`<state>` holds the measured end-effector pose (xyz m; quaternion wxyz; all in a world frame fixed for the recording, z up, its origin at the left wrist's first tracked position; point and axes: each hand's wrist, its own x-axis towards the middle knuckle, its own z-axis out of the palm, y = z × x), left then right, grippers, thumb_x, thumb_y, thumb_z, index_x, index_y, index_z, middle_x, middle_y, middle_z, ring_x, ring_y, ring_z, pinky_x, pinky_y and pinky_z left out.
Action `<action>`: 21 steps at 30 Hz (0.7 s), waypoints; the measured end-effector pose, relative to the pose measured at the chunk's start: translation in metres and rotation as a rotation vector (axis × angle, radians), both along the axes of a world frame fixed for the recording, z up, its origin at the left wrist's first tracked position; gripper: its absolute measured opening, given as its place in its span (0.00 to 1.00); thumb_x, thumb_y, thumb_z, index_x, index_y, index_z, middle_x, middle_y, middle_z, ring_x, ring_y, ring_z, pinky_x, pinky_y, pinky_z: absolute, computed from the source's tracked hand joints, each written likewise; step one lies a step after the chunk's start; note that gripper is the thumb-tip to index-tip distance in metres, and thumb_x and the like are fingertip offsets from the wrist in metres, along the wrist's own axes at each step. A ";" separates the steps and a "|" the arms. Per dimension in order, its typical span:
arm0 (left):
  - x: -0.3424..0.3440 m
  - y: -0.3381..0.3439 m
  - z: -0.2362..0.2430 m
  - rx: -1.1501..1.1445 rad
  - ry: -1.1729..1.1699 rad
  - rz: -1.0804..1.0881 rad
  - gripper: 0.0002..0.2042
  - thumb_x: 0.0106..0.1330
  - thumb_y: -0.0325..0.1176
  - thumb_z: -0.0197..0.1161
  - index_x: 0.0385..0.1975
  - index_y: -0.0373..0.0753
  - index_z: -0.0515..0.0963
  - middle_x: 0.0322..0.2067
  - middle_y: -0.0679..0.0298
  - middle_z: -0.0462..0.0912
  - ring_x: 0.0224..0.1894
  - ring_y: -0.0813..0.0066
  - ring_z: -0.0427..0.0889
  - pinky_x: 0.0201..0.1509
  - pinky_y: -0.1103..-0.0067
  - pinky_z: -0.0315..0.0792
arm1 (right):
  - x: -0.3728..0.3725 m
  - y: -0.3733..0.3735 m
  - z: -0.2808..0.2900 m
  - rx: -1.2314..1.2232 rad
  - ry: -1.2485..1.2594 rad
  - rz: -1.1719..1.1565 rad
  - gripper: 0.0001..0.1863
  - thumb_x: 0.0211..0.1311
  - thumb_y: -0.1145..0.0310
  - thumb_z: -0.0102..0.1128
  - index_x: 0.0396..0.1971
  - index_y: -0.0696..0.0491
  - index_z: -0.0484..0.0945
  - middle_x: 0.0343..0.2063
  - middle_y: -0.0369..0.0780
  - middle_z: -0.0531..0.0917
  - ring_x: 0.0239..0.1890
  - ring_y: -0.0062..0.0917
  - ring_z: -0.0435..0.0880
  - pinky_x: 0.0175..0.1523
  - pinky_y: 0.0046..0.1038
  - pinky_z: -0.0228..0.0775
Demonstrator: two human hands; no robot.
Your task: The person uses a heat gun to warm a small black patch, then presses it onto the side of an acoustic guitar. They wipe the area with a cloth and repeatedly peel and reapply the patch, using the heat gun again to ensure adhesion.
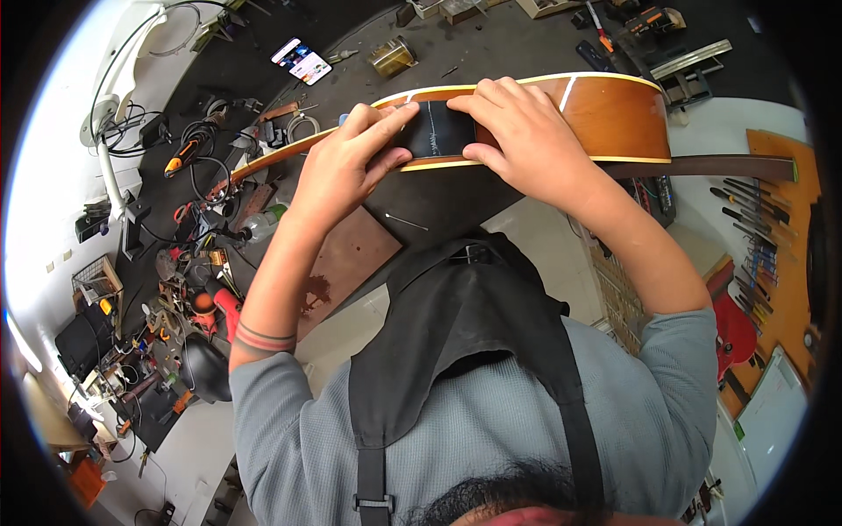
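An acoustic guitar [614, 118] with an orange-brown body and cream edging lies on its edge across the bench, its side facing up. A dark, glossy sheet [438, 131] with pale marks covers the waist of that side. White strips cross the guitar to either side of the sheet. My left hand [355, 158] grips the guitar at the sheet's left end, forefinger near the far edge, thumb at the near edge. At the right end my right hand [517, 131] spans the side the same way, its thumb pressed on the near edge. The fingers' undersides are hidden.
A phone [301, 60] and a metal tin [392, 58] stand beyond the guitar. Cables, an orange-tipped tool [181, 156] and a clear bottle [261, 224] crowd the left. Rows of hand tools [754, 228] hang at right. A thin metal rod [406, 222] lies close to my apron.
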<state>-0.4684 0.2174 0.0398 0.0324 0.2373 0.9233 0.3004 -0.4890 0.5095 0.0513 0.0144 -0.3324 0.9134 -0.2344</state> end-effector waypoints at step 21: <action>-0.001 0.022 0.029 -0.127 -0.131 0.080 0.31 0.70 0.41 0.78 0.74 0.54 0.81 0.47 0.56 0.80 0.42 0.53 0.87 0.49 0.61 0.82 | -0.002 -0.011 0.008 0.157 0.066 0.049 0.33 0.67 0.62 0.78 0.71 0.47 0.79 0.55 0.40 0.82 0.61 0.35 0.81 0.64 0.40 0.73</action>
